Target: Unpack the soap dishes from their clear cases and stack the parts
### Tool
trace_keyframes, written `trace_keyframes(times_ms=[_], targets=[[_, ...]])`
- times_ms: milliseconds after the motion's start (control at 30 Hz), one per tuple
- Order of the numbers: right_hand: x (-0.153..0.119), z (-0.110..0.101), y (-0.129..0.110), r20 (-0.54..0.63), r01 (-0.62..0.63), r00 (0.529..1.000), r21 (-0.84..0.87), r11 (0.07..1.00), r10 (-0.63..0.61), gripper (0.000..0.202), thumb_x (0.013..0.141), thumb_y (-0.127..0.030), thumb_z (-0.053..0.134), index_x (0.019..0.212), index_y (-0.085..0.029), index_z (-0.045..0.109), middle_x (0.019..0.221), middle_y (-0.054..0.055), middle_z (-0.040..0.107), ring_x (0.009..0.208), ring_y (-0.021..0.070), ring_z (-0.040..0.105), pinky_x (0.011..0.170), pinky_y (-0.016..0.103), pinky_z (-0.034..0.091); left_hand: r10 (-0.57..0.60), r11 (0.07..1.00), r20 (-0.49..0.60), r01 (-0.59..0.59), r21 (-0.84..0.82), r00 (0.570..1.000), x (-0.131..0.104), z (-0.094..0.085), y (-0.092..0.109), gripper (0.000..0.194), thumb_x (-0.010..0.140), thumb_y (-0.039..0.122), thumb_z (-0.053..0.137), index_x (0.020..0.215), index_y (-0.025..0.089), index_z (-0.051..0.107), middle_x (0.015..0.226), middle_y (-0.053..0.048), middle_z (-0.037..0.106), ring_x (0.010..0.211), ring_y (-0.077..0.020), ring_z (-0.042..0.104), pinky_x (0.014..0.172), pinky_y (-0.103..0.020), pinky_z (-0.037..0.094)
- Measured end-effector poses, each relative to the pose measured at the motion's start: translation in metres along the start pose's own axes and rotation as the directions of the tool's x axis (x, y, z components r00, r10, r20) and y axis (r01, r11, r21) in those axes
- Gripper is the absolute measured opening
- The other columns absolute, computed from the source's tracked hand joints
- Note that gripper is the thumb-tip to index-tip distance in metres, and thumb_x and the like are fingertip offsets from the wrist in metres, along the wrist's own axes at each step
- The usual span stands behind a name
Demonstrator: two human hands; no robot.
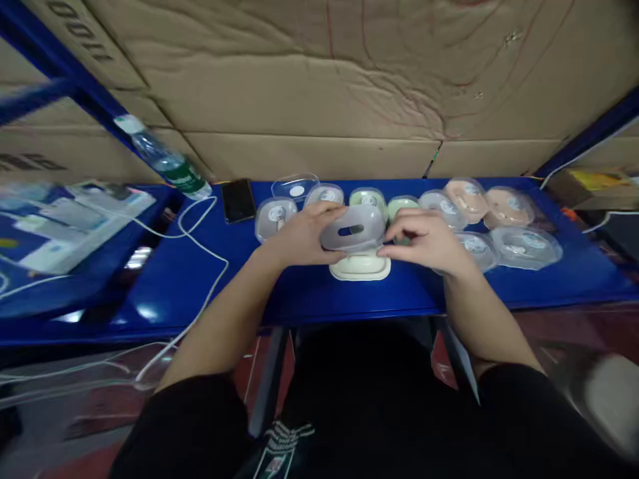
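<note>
Support: blue tabletop [309,293], glossy, glare spot at left. Observed from beside the bench.

Left rear: water bottle [174,166], green label, white cap; black smartphone [238,201] lying just beside it. White cable [227,261] loops across the surface near both.

Along the rear, in a close row: clear plastic lid [297,185]; greyish lidded containers [275,216]; green containers [368,197]; farther right, peach containers [508,205], with clear-lidded containers [526,247] in front.

Front centre: cream plastic piece [359,267], rounded rim; lid or tray, cannot tell.
</note>
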State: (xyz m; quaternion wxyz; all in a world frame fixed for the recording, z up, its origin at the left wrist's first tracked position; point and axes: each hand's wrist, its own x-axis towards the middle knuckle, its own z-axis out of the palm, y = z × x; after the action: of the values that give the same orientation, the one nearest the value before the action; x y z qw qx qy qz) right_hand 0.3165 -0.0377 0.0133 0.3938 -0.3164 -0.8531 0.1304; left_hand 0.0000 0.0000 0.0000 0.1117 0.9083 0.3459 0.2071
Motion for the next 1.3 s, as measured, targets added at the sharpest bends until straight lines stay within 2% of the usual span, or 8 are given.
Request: trace_keyframes(times_ms=[67, 167, 300, 500, 733, 967, 1100, 1300], targets=[[0.005, -0.002, 0.004, -0.002, 0.004, 1.0, -0.062, 0.998, -0.004, 0.041, 0.093, -0.064, 0.091, 0.113, -0.029, 0.086, 0.103, 0.007, 0.081, 0.097, 0.0286, 0.076, 0.093, 0.047, 0.062, 0.025, 0.999, 0.04, -0.024, -0.026, 0.999, 0.0, 0.001, 0.002, 0.093, 0.085, 0.055, 0.087, 0.167, 0.02, 0.06, 0.168, -0.018, 0.062, 0.154, -0.0417, 0.061, 0.134, -0.058, 0.047], [0.009, 0.0, 0.011, 0.11, 0.01, 0.994, -0.115, 0.993, 0.003, 0.059, 0.092, -0.067, 0.09, 0.138, -0.031, 0.083, 0.14, 0.012, 0.079, 0.13, 0.0378, 0.074, 0.115, 0.058, 0.058, 0.051, 0.998, 0.082, -0.047, -0.049, 0.995, 0.0, 0.004, 0.003, 0.093, 0.085, 0.054, 0.088, 0.168, 0.025, 0.059, 0.168, -0.015, 0.063, 0.153, -0.0404, 0.062, 0.133, -0.057, 0.048], [0.009, 0.008, 0.02, 0.305, -0.019, 0.951, -0.107, 0.994, 0.051, 0.074, 0.093, -0.069, 0.089, 0.154, -0.029, 0.076, 0.16, 0.015, 0.072, 0.147, 0.0411, 0.068, 0.126, 0.063, 0.053, 0.058, 0.997, 0.127, -0.052, -0.052, 0.99, -0.001, 0.009, 0.003, 0.092, 0.088, 0.057, 0.085, 0.17, 0.024, 0.057, 0.17, -0.016, 0.061, 0.154, -0.0409, 0.062, 0.133, -0.057, 0.049], [0.009, -0.001, 0.021, 0.39, -0.06, 0.917, -0.084, 0.995, 0.088, 0.086, 0.083, -0.064, 0.098, 0.157, -0.027, 0.074, 0.16, 0.014, 0.073, 0.147, 0.0416, 0.068, 0.128, 0.062, 0.052, 0.049, 0.997, 0.149, -0.04, -0.064, 0.988, 0.001, 0.01, 0.005, 0.096, 0.088, 0.06, 0.086, 0.17, 0.02, 0.057, 0.172, -0.018, 0.06, 0.155, -0.0413, 0.062, 0.134, -0.055, 0.048], [0.011, -0.006, 0.013, 0.468, -0.138, 0.871, -0.059, 0.989, 0.15, 0.074, 0.08, -0.05, 0.1, 0.148, -0.03, 0.077, 0.149, 0.009, 0.079, 0.139, 0.0381, 0.072, 0.122, 0.057, 0.055, 0.051, 0.991, 0.172, -0.029, -0.131, 0.984, 0.003, 0.007, 0.008, 0.103, 0.082, 0.072, 0.093, 0.167, 0.025, 0.061, 0.164, -0.016, 0.067, 0.149, -0.0402, 0.066, 0.131, -0.055, 0.05], [0.01, 0.001, 0.016, 0.48, -0.129, 0.865, -0.07, 0.989, 0.147, 0.069, 0.08, -0.048, 0.098, 0.143, -0.028, 0.078, 0.145, 0.01, 0.081, 0.137, 0.0368, 0.074, 0.12, 0.055, 0.056, 0.007, 0.994, 0.268, 0.022, -0.107, 0.963, 0.004, 0.006, 0.005, 0.108, 0.075, 0.072, 0.097, 0.166, 0.028, 0.062, 0.164, -0.014, 0.068, 0.153, -0.0399, 0.064, 0.132, -0.055, 0.047], [0.009, 0.001, 0.015, 0.481, -0.135, 0.862, -0.085, 0.987, 0.159, 0.069, 0.08, -0.051, 0.099, 0.142, -0.029, 0.078, 0.144, 0.009, 0.081, 0.135, 0.0367, 0.075, 0.118, 0.054, 0.057, 0.009, 0.993, 0.276, 0.024, -0.115, 0.961, 0.005, 0.007, 0.003, 0.111, 0.072, 0.074, 0.099, 0.166, 0.026, 0.063, 0.163, -0.015, 0.069, 0.151, -0.0402, 0.065, 0.131, -0.053, 0.049], [0.011, 0.0, 0.009, 0.505, -0.156, 0.84, -0.131, 0.979, 0.201, 0.071, 0.078, -0.047, 0.1, 0.142, -0.026, 0.078, 0.144, 0.01, 0.082, 0.137, 0.0377, 0.075, 0.121, 0.055, 0.056, 0.043, 0.991, 0.288, -0.004, -0.135, 0.957, 0.003, 0.008, -0.003, 0.109, 0.073, 0.072, 0.099, 0.167, 0.031, 0.062, 0.16, -0.013, 0.072, 0.147, -0.0394, 0.068, 0.127, -0.053, 0.052]])
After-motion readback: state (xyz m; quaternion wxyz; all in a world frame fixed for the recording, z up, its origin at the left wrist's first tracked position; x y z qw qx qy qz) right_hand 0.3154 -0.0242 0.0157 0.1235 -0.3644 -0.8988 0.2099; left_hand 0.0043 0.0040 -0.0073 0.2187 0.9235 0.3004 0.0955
